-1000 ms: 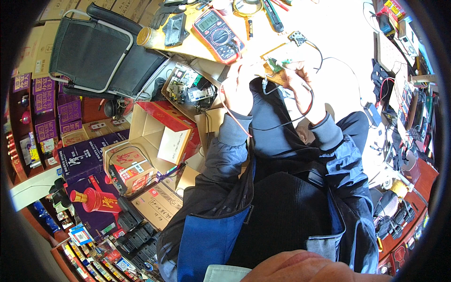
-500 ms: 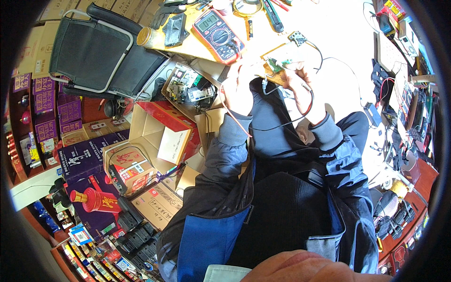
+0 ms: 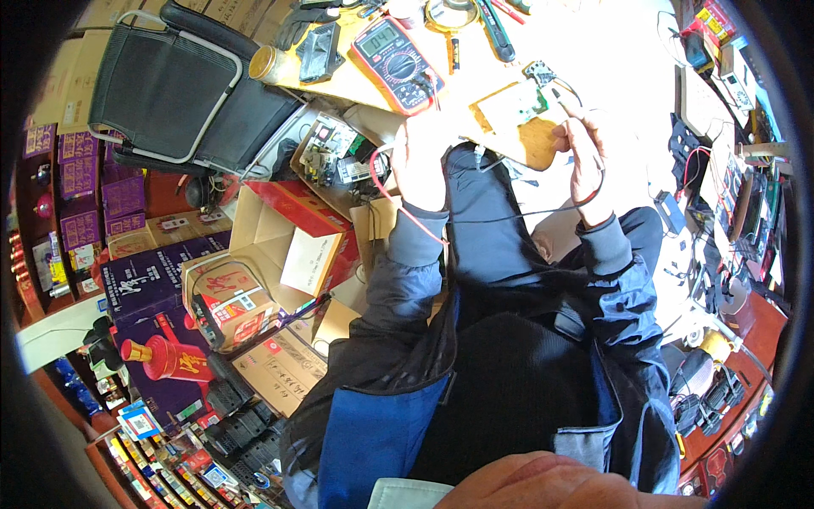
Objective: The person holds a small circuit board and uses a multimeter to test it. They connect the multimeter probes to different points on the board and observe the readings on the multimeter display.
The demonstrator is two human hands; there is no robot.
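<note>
Nothing shifted since half a second ago. Left hand curled near the table's front edge, a red wire trailing from it; grip on the wire itself impossible to tell. Right hand closed around a thin black wire. Between them, a small circuit board on a tan pad. Farther back, a red multimeter.

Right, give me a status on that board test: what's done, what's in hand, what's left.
Done: the multimeter lies on the desk, its red lead and black lead run out to the hands. In hand: the left hand and right hand hold the leads at the small green circuit board. Left: cannot tell; the meter's display is too small to judge.
</note>
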